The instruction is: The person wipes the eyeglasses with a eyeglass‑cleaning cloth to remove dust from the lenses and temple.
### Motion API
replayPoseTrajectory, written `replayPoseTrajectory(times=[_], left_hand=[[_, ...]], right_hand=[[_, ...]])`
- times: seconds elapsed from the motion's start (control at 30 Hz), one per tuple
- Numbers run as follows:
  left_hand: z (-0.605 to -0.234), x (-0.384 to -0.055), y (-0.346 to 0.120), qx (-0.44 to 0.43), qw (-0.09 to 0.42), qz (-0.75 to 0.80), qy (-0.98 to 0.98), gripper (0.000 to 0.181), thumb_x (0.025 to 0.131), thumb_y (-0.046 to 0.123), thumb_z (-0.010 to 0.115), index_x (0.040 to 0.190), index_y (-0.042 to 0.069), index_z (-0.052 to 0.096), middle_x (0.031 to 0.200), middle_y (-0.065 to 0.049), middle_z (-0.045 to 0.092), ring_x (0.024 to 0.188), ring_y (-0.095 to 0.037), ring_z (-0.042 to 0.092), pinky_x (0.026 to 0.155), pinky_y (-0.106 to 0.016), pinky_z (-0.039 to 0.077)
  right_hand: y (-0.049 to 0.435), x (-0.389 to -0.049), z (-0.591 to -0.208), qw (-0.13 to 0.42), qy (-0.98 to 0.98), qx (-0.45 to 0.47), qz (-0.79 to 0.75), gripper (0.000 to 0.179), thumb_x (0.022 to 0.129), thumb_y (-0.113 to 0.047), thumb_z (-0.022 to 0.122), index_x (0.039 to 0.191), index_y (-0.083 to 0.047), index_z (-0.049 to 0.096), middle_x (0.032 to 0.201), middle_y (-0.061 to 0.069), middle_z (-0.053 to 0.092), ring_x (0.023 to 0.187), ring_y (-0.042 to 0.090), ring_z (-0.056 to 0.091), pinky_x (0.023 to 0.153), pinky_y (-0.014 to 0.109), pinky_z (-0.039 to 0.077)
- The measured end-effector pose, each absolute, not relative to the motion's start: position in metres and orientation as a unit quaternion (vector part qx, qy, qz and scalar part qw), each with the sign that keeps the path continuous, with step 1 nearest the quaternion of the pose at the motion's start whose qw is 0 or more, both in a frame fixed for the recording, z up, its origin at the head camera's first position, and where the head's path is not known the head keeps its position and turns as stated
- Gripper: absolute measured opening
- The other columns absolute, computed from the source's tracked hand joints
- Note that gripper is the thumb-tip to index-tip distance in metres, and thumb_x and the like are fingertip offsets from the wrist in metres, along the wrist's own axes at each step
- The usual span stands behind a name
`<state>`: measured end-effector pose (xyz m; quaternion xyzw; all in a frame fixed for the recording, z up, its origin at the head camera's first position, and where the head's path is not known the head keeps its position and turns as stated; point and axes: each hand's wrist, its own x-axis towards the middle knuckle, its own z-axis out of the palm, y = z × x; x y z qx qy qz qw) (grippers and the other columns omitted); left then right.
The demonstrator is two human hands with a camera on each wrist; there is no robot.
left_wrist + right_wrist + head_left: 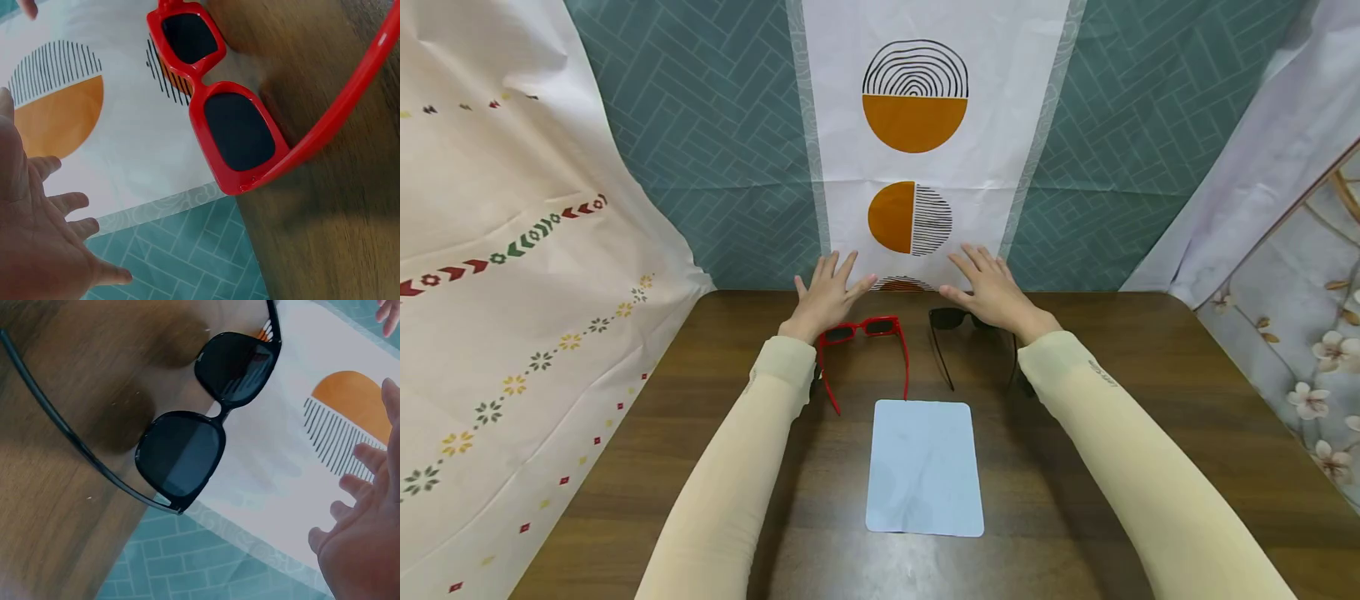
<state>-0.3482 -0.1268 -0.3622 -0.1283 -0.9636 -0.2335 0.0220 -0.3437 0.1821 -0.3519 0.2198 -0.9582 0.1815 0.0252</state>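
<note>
Red-framed sunglasses [880, 326] with dark lenses lie on the table, temples unfolded toward the viewer. In the left wrist view the red sunglasses [240, 131] appear close up, apart from the fingers. My left hand [823, 298] is held above their left end, fingers spread and nothing in it. Black sunglasses [949, 318], also unfolded, lie to the right, partly hidden by my right hand [994, 292]. That hand has its fingers extended and holds nothing. The right wrist view has the black sunglasses [181, 450] beside the hand, not touched by its fingers.
A pale blue rounded rectangular sheet [925, 468] lies on the brown wooden table [700, 500] between the forearms. Behind the table's far edge hangs a teal and white patterned cloth [850, 158]. Patterned cloths [512, 333] hang at both sides.
</note>
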Motion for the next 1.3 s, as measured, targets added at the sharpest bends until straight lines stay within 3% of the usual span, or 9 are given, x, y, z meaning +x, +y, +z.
replayPoseTrajectory(times=[0.23, 0.63, 0.87, 1.3], left_hand=[[-0.359, -0.341, -0.130, -0.137, 0.010, -0.260, -0.956, 0.082, 0.104, 0.071, 0.032, 0.169, 0.025, 0.013, 0.174, -0.015, 0.004, 0.160, -0.040, -0.003, 0.116, -0.077, -0.009], [-0.361, -0.328, -0.129, -0.142, 0.003, -0.290, -0.946, 0.077, 0.106, 0.064, 0.038, 0.169, 0.026, 0.014, 0.175, -0.012, 0.002, 0.160, -0.035, -0.004, 0.118, -0.075, -0.008], [-0.364, -0.325, -0.129, -0.144, 0.002, -0.304, -0.942, 0.079, 0.106, 0.066, 0.038, 0.169, 0.025, 0.016, 0.174, -0.012, 0.004, 0.160, -0.037, -0.002, 0.119, -0.074, -0.006], [-0.370, -0.319, -0.133, -0.139, 0.001, -0.340, -0.930, 0.078, 0.106, 0.065, 0.038, 0.169, 0.025, 0.016, 0.174, -0.012, 0.006, 0.160, -0.039, 0.001, 0.118, -0.075, -0.005]], right_hand=[[0.184, -0.337, -0.348, 0.002, -0.949, 0.240, 0.202, 0.075, 0.109, -0.047, 0.052, 0.167, -0.012, 0.019, 0.173, 0.017, 0.007, 0.159, 0.043, -0.002, 0.125, 0.062, -0.005], [0.183, -0.322, -0.346, 0.020, -0.931, 0.270, 0.244, 0.072, 0.107, -0.046, 0.055, 0.166, -0.015, 0.028, 0.172, 0.014, 0.018, 0.159, 0.039, 0.007, 0.124, 0.066, 0.011], [0.177, -0.312, -0.342, 0.024, -0.923, 0.285, 0.258, 0.071, 0.106, -0.046, 0.057, 0.165, -0.015, 0.031, 0.171, 0.013, 0.021, 0.156, 0.039, 0.020, 0.123, 0.063, 0.021], [0.169, -0.299, -0.342, 0.010, -0.912, 0.295, 0.284, 0.072, 0.105, -0.049, 0.058, 0.163, -0.015, 0.035, 0.170, 0.011, 0.025, 0.155, 0.035, 0.025, 0.123, 0.058, 0.025]])
